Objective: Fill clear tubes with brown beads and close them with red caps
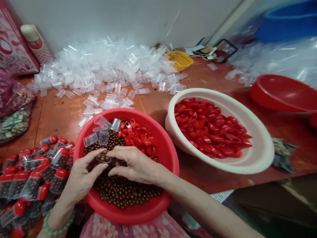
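Observation:
Just above the beads, my left hand (83,175) is closed around a small clear plastic container (104,159), its oval mouth upward and brown beads showing at the top. My right hand (135,163) reaches in from the right, index fingertip at the container's rim, thumb apart from the fingers. Below both hands is a red basin (172,168) with many round brown beads (128,193). Inside it also lie red plastic caps (138,135) and several empty clear containers (102,135). The right hand's other fingers are partly hidden.
Red-capped, bead-filled containers (32,180) are heaped at left. A white basin (262,155) of red caps stands at right. Clear containers (106,66) pile along the wall, beside a yellow basket (180,59). Farther right are a red bowl (284,92) and a blue tub (289,24).

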A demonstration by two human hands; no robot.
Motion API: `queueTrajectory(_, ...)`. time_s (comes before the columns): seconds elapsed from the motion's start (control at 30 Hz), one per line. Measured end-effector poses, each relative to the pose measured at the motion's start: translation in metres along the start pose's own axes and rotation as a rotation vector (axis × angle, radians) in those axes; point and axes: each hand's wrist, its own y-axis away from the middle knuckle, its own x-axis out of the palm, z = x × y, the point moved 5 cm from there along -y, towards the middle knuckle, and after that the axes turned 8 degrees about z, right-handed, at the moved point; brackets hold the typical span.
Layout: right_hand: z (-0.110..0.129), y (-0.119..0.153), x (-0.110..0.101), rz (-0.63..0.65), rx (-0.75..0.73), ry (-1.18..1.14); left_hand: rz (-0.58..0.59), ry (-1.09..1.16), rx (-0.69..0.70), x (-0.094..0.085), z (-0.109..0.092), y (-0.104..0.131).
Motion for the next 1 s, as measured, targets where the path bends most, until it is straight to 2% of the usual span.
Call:
queueTrajectory(0.07, -0.001, 0.010, -0.009, 0.028, 0.009, 0.075, -0.034, 0.010, 0.018, -0.001, -0.002, 0.002)
queueTrajectory(0.13, -0.008, 0.019, -0.025, -0.028, 0.071, 0.215, -0.024, 0.017, 0.042, 0.001, -0.004, 0.004)
queueTrajectory(0.23, -0.028, 0.030, -0.050, -0.184, 0.338, 0.513, 0.036, -0.010, 0.078, 0.006, -0.009, 0.005)
queueTrajectory(0.3, -0.040, 0.031, -0.057, -0.202, 0.508, 0.647, 0.063, -0.034, 0.105, 0.009, -0.012, 0.004)
queueTrajectory(0.37, -0.046, 0.027, -0.056, -0.179, 0.578, 0.703, 0.046, -0.011, 0.118, 0.009, -0.014, 0.003)
queueTrajectory(0.53, -0.044, 0.015, -0.044, -0.091, 0.533, 0.824, 0.071, -0.015, 0.116, 0.009, -0.012, -0.005)
queueTrajectory(0.73, -0.042, 0.019, -0.035, 0.055, 0.411, 0.710, 0.004, 0.096, 0.120, 0.002, -0.011, -0.005)
queueTrajectory(0.83, -0.042, 0.020, -0.030, 0.110, 0.406, 0.711, -0.028, 0.092, 0.108, 0.002, -0.008, -0.006)
queueTrajectory(1.0, -0.041, 0.016, -0.021, 0.148, 0.428, 0.723, 0.013, 0.037, 0.086, 0.004, -0.007, -0.010)
